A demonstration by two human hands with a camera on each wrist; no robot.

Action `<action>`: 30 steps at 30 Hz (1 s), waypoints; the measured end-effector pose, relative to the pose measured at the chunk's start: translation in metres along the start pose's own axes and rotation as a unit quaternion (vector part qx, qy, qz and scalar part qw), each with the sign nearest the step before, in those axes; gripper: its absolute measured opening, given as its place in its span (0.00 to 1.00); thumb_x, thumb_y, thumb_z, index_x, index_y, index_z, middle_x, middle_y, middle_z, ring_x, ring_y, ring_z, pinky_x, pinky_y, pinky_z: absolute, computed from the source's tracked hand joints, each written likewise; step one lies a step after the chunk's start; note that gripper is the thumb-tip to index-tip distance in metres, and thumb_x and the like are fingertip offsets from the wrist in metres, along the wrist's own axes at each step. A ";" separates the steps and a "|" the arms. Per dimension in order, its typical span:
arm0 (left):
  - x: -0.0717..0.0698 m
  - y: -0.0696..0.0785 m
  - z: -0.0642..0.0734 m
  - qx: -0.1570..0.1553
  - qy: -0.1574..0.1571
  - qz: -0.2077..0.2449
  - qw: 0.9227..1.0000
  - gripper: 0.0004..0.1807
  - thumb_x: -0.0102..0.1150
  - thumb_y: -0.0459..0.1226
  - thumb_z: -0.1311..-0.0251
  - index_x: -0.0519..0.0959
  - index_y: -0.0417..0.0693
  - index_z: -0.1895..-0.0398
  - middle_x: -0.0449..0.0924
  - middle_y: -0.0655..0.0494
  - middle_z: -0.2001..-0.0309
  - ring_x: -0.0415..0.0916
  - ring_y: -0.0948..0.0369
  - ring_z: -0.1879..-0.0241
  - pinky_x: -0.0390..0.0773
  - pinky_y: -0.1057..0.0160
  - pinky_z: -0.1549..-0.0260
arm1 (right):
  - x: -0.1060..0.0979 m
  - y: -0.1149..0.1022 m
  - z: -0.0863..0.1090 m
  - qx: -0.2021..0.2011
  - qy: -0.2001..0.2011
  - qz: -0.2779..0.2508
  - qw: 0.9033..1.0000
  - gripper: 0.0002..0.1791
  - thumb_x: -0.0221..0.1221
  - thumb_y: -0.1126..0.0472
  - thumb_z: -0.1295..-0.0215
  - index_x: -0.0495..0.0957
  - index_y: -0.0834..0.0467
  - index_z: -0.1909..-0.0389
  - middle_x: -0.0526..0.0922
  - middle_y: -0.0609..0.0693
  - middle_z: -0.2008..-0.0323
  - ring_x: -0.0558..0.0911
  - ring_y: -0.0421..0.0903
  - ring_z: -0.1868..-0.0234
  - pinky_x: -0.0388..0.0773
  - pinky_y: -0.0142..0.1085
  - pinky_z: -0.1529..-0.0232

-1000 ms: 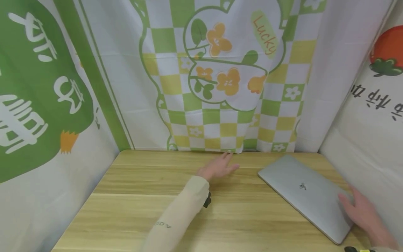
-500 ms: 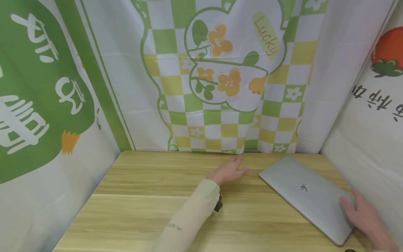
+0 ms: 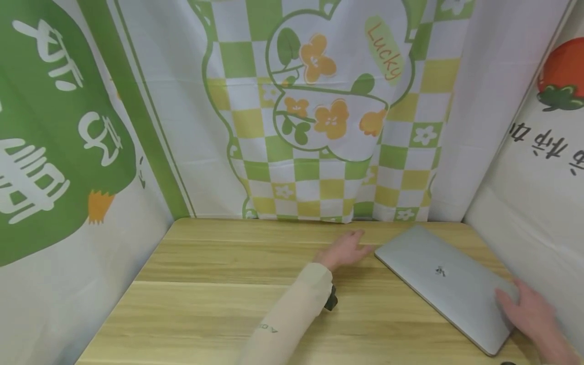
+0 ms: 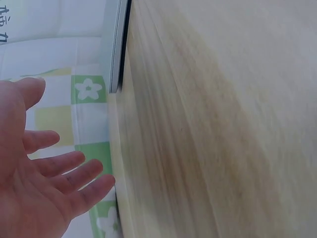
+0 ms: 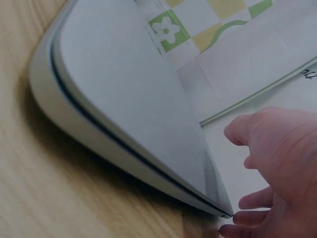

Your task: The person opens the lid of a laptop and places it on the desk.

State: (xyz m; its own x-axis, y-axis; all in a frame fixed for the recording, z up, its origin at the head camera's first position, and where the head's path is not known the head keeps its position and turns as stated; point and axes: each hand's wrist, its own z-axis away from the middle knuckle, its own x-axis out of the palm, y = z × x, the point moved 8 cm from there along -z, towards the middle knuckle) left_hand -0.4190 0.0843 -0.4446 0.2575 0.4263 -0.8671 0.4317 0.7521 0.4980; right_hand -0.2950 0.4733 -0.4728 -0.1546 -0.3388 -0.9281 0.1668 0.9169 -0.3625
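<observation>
A closed silver laptop (image 3: 449, 284) lies at a slant on the right part of the wooden table (image 3: 205, 304). My left hand (image 3: 344, 249) reaches over the table just left of the laptop's far left corner, its fingers spread and holding nothing. In the left wrist view, the laptop's thin edge (image 4: 119, 47) shows ahead of the loosely extended fingers (image 4: 81, 193). At the laptop's right end is my right hand (image 3: 529, 309), thumb over the lid's edge in the head view. The right wrist view shows its fingers (image 5: 255, 198) apart and relaxed, right by the laptop's corner.
A checkered curtain (image 3: 319, 187) hangs along the table's back edge. Printed cloth walls stand on the left (image 3: 132, 223) and on the right (image 3: 524, 218), the right one close beside my right hand.
My left hand has moved right and slightly nearer along the table, towards the laptop's left corner. My right hand has shifted slightly right at the laptop's end; the laptop has hardly moved.
</observation>
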 end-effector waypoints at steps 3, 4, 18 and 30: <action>0.003 0.002 -0.002 0.000 0.002 0.004 1.000 0.36 0.41 0.58 0.28 0.55 0.50 0.24 0.59 0.49 0.25 0.59 0.53 0.26 0.62 0.56 0.28 | 0.001 0.000 0.000 0.006 -0.005 0.002 1.000 0.38 0.41 0.47 0.24 0.52 0.81 0.36 0.57 0.87 0.43 0.62 0.81 0.47 0.55 0.73 0.46; 0.004 0.003 -0.003 -0.001 0.002 0.005 1.000 0.35 0.41 0.57 0.27 0.55 0.51 0.24 0.59 0.49 0.25 0.59 0.54 0.26 0.62 0.56 0.28 | 0.001 0.000 0.000 0.010 -0.004 0.001 1.000 0.38 0.41 0.46 0.24 0.53 0.80 0.36 0.58 0.87 0.43 0.62 0.81 0.47 0.55 0.72 0.46; 0.024 0.019 -0.017 0.022 -0.001 0.056 0.998 0.34 0.43 0.55 0.27 0.57 0.49 0.24 0.62 0.51 0.26 0.59 0.55 0.26 0.64 0.57 0.29 | 0.009 0.026 0.002 0.161 -0.035 -0.056 0.985 0.42 0.40 0.45 0.27 0.43 0.75 0.29 0.52 0.85 0.40 0.51 0.80 0.37 0.57 0.68 0.37; 0.036 0.026 -0.021 0.012 0.000 0.083 0.997 0.33 0.43 0.55 0.28 0.61 0.51 0.26 0.65 0.51 0.28 0.62 0.57 0.29 0.68 0.59 0.32 | 0.007 0.030 0.004 0.172 -0.035 -0.071 0.982 0.41 0.42 0.47 0.27 0.44 0.76 0.29 0.53 0.84 0.39 0.54 0.80 0.37 0.59 0.68 0.38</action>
State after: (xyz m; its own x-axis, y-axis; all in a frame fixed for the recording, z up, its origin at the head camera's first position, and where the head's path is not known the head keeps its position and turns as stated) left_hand -0.4171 0.1298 -0.4630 0.3261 0.5438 -0.7733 0.4042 0.6592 0.6341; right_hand -0.2870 0.4975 -0.4906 -0.1341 -0.4838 -0.8648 0.4685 0.7381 -0.4856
